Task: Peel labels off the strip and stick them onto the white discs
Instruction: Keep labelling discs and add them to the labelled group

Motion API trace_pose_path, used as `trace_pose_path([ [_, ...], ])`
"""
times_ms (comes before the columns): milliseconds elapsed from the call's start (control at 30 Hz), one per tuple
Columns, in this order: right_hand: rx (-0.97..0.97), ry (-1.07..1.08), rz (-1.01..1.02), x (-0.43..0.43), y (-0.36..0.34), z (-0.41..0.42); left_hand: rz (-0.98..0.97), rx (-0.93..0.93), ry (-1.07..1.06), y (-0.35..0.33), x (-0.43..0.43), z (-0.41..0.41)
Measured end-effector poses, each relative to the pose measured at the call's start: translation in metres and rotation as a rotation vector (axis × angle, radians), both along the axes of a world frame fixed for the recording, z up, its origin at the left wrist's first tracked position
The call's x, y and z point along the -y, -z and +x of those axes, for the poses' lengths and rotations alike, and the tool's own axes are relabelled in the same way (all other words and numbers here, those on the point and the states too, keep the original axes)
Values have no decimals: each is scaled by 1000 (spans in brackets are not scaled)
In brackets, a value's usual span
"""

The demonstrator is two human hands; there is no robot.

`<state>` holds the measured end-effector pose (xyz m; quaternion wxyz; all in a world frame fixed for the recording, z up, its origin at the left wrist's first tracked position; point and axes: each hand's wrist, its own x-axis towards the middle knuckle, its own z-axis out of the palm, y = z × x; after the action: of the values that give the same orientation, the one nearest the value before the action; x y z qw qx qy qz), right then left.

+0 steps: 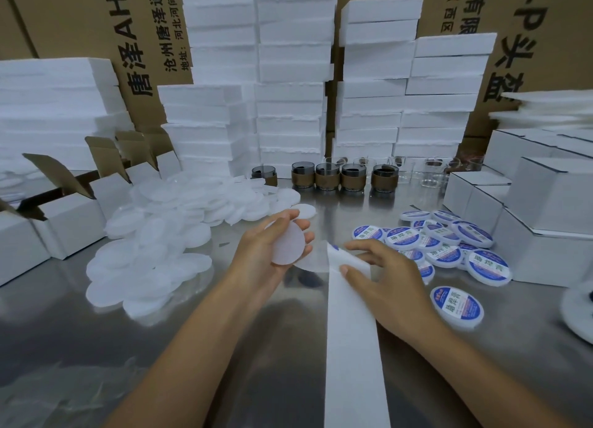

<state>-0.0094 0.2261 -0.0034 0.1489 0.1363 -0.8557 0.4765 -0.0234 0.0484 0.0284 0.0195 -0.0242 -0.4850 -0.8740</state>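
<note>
My left hand (pixel 269 251) holds a plain white disc (pixel 288 244) tilted above the metal table (pixel 224 347), fingers curled round its edge. My right hand (pixel 382 276) pinches the top end of the white label strip (pixel 349 347), which runs down to the bottom edge of the frame. A sliver of a blue label shows at the strip's upper tip. A large heap of bare white discs (pixel 160 235) lies on the left. Discs with blue and white labels (pixel 446 244) are piled on the right, one labelled disc (pixel 457 305) apart and nearer to me.
Open white cartons (pixel 70 215) line the left edge, closed white boxes (pixel 545 222) the right. Stacks of white foam blocks (pixel 288 90) and brown cartons fill the back. A row of glass jars with brown sleeves (pixel 327 177) stands mid-table.
</note>
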Motion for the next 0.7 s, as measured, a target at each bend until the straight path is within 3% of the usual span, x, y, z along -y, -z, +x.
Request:
trace_pose_path([
  [267,-124,80,32,3,-5,8,-340,186,174,13,-6,1],
  [500,-262,-56,206,11,-8,14,-309,228,110,19,-3,-4],
  [700,-235,-69,121,11,-9,15,-366,179,84,23,-3,-5],
])
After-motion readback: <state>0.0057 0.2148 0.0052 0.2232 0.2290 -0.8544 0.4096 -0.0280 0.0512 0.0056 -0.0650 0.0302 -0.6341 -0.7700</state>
